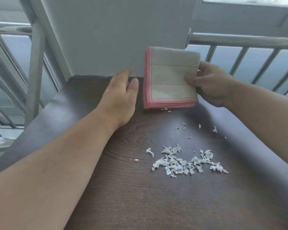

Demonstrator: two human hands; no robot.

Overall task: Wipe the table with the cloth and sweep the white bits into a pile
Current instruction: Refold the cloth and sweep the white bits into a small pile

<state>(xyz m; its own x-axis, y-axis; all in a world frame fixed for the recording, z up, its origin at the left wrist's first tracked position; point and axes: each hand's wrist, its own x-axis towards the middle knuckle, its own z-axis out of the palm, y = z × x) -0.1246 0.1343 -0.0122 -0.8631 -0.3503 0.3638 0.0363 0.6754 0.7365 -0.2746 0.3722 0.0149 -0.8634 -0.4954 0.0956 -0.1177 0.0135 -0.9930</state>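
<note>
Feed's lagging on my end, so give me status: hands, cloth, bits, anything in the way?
Right hand grips folded cloth at its right edge. Left hand open beside it. White bits mostly piled near centre of table, a few strays beyond. Nothing blocking.

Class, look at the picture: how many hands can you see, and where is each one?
2. The left hand reaches over the far part of the dark table, fingers straight, just left of the folded cloth. The right hand grips the cloth's right edge.
</note>
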